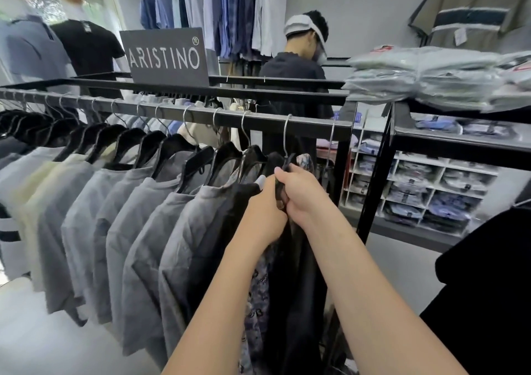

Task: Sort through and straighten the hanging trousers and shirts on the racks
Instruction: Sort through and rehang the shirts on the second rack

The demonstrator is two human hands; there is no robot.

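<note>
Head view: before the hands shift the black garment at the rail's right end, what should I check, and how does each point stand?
1. Left hand and right hand grip the black garment: ok.
2. Hanger hook above the hands sits over the rail: ok.
3. Patterned shirt hangs clear of the black garment: not ok, it is bunched against it.
4. Grey shirts to the left are evenly spaced: ok.
5. Garment front lies flat: cannot tell, the arms cover it.
</note>
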